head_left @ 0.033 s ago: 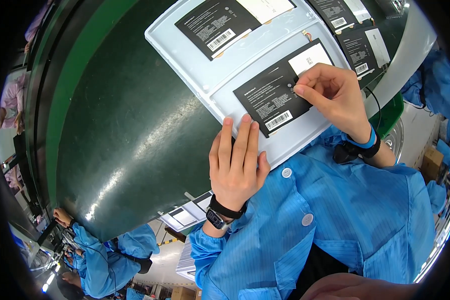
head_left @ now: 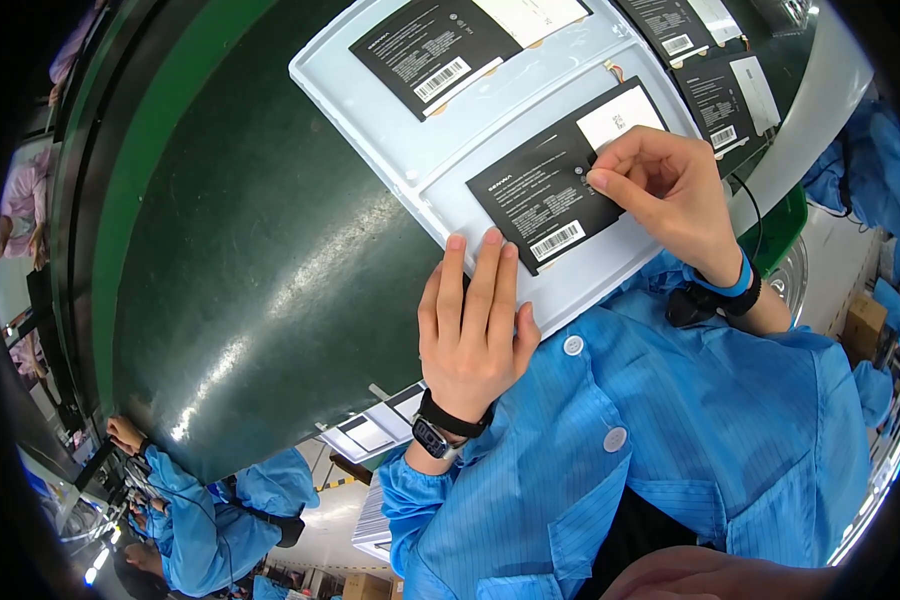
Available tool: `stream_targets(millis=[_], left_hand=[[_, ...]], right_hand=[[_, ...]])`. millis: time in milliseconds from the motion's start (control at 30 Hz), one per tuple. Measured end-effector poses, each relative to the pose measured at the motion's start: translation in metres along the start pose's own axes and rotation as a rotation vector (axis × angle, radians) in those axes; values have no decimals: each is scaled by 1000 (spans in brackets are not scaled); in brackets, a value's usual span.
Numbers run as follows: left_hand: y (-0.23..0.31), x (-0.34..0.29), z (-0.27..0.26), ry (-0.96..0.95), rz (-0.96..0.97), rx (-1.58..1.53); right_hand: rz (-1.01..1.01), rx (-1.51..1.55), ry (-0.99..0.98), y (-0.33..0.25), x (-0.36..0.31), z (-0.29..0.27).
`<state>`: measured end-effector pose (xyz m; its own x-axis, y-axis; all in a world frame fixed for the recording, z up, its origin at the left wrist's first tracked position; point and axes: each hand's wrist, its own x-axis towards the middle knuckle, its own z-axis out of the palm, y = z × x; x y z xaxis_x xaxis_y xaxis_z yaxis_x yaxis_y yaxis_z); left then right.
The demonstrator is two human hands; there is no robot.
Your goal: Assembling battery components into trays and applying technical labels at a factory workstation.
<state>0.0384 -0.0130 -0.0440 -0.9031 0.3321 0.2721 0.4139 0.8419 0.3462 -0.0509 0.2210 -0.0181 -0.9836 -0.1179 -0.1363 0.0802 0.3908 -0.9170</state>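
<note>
Nothing has visibly moved: my right hand (head_left: 670, 195), thumb and forefinger pinched on nothing I can discern, overlaps the flat black battery (head_left: 535, 195), tray-borne, long axis rising rightward; my left hand (head_left: 475, 335), fingers extended, sits by its lower-left edge.

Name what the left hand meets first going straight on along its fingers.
The left hand would likely meet the flat black pack in the tray; whether it touches now is unclear.
</note>
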Motion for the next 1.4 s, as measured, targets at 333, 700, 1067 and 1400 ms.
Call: stream_targets(millis=[333,700,1067,1400], left_hand=[[0,-1,1,-5,4,0],[9,13,-16,-100,-17,36],[13,13,-15,-101,88,53],[12,13,-16,-181,89,2]], right_hand=[[-4,-8,-13,-2,0,-1],[25,-1,-16,-5,1,-1],[-122,-158,44,-8,-5,0],[-778,-566,-201,-23,-18,7]])
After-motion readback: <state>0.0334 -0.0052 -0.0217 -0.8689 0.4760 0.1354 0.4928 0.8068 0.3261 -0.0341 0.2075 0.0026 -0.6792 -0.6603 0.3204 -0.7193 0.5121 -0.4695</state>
